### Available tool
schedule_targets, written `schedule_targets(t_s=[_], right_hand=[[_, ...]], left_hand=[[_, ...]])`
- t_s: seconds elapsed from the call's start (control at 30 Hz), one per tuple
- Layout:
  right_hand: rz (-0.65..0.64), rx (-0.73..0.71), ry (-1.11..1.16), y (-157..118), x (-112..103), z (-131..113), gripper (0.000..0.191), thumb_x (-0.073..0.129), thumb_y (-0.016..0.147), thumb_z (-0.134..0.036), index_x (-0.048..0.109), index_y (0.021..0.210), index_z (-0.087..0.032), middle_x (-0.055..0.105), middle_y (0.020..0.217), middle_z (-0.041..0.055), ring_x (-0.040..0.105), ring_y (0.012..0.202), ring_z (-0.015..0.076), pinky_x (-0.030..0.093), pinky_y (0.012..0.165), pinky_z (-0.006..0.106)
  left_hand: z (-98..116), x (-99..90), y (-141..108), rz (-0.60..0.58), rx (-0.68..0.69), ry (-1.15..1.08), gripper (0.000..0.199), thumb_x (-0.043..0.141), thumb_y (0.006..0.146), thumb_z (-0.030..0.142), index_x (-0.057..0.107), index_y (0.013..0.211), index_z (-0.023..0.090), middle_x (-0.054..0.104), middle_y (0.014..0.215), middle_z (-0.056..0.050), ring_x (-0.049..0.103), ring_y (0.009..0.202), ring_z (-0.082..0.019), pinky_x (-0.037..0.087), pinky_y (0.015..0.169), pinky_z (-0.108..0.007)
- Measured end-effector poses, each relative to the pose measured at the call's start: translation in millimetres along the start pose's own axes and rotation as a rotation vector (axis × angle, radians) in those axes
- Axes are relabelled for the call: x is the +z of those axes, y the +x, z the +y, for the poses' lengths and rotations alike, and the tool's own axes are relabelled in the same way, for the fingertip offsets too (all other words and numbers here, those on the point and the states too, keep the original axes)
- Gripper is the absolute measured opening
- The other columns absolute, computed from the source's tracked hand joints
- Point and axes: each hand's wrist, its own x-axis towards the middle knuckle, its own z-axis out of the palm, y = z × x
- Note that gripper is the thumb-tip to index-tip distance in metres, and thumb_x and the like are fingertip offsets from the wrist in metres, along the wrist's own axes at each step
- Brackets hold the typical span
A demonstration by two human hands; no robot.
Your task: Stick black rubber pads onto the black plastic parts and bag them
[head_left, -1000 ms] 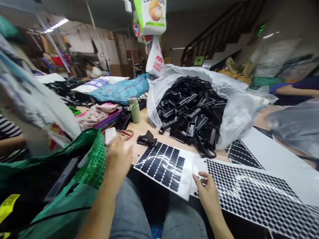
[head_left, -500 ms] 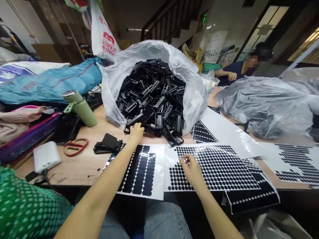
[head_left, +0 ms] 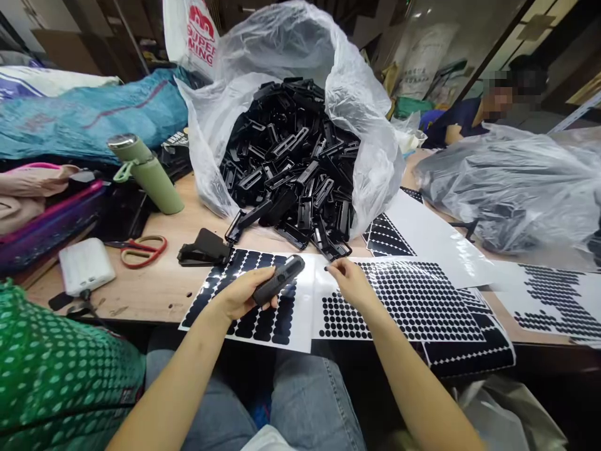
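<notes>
My left hand (head_left: pixel 244 291) is closed around a long black plastic part (head_left: pixel 280 279), held tilted above a sheet of black oblong stickers (head_left: pixel 272 322). Between the thumb and fingertips of my right hand (head_left: pixel 350 282) is a small black round sticker (head_left: pixel 327 269). Below that hand lies a white sheet of black round stickers (head_left: pixel 413 300), with some dots gone from its left part. Beyond both hands, a translucent plastic bag (head_left: pixel 370 119) gapes toward me, and a heap of similar black parts (head_left: pixel 295 156) spills from its mouth.
At left are a few black parts (head_left: pixel 204 248), red-handled scissors (head_left: pixel 143 250), a white power bank (head_left: pixel 87 267) and a green bottle (head_left: pixel 150 178). More sticker sheets (head_left: pixel 558 304) and a grey plastic bag (head_left: pixel 511 181) occupy the right. A person (head_left: pixel 469 119) sits behind.
My left hand has come back from the heap with a black part. My right hand has lifted off the dot sheet, moving slightly left and up with a round sticker. The view has tilted down.
</notes>
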Motion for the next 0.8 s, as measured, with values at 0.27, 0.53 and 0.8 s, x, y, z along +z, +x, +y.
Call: schedule_targets(t_s=[0.27, 0.53, 0.8], right_hand=[[-0.184, -0.125, 0.295, -48.2, 26.7, -57.9, 0.012, 0.044, 0.08, -0.024, 0.049, 0.07, -0.019, 0.048, 0.107, 0.0051, 0.049, 0.098, 0.0163, 0.037, 0.084, 0.032], [-0.149, -0.089, 0.236, -53.3, 27.1, -55.0, 0.013, 0.043, 0.08, -0.022, 0.048, 0.069, -0.019, 0.048, 0.106, 0.0054, 0.049, 0.096, 0.0166, 0.039, 0.083, 0.032], [0.06, -0.145, 0.059, -33.2, 43.7, -36.9, 0.007, 0.047, 0.08, -0.025, 0.049, 0.083, -0.019, 0.05, 0.099, 0.0077, 0.049, 0.094, 0.0196, 0.04, 0.082, 0.034]], left_hand=[[-15.9, 12.1, -3.2, -0.04, -0.169, -0.073, 0.036, 0.042, 0.081, 0.038, 0.058, 0.072, 0.007, 0.058, 0.043, -0.01, 0.047, 0.03, -0.012, 0.03, 0.03, -0.019], [-14.3, 22.2, -5.5, -0.026, -0.143, -0.013, 0.036, 0.044, 0.08, 0.04, 0.058, 0.074, 0.007, 0.057, 0.041, -0.008, 0.047, 0.029, -0.012, 0.03, 0.03, -0.019], [-19.4, 25.2, -5.2, 0.025, -0.203, 0.053, 0.033, 0.044, 0.078, 0.038, 0.057, 0.068, 0.008, 0.057, 0.039, -0.008, 0.048, 0.031, -0.013, 0.029, 0.03, -0.018]])
